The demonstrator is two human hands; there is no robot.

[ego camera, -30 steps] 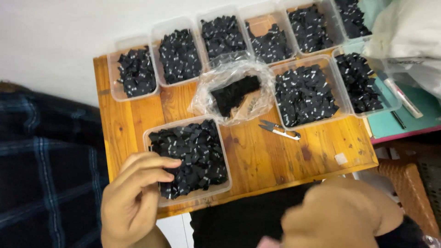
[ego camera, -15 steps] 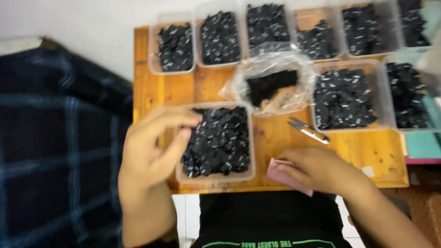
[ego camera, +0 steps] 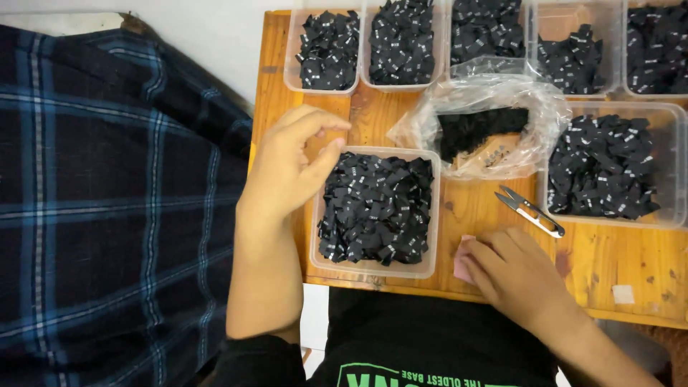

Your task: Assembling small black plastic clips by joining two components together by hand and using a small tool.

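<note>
Far left: blue and black plaid cloth (ego camera: 100, 208), draped beside the worktop (ego camera: 631, 265) and covering everything on that side. No open room there; a sleeve or elbow drawn back would likely drag on it.

Left hand (ego camera: 290, 168): raised at the near-left corner of the clear tub of black labels (ego camera: 374, 209), thumb and forefinger curled toward each other above its rim. Whether a label is pinched between them cannot be told. The labels are heaped level with the rim, so a loose pick could likely flick some over the side.

That tub stands close to the near edge of the worktop, its front wall just short of the lip. A push toward the body could tip it off.

Back row: more clear tubs of black labels (ego camera: 329, 50), packed wall to wall along the far edge, with no gap between them.

Centre: crinkled plastic bag (ego camera: 487, 125) with dark contents, touching the neighbouring tubs.

Thread snips (ego camera: 532, 213): lying loose on bare wood, blades pointing up-left, near the right hand (ego camera: 516, 276). A careless sweep might catch the points.

Right hand: fingers pressed flat on a small pink piece (ego camera: 462, 264) at the near edge, holding it down rather than gripping.

Right of it: the widest bare patch of wood.
</note>
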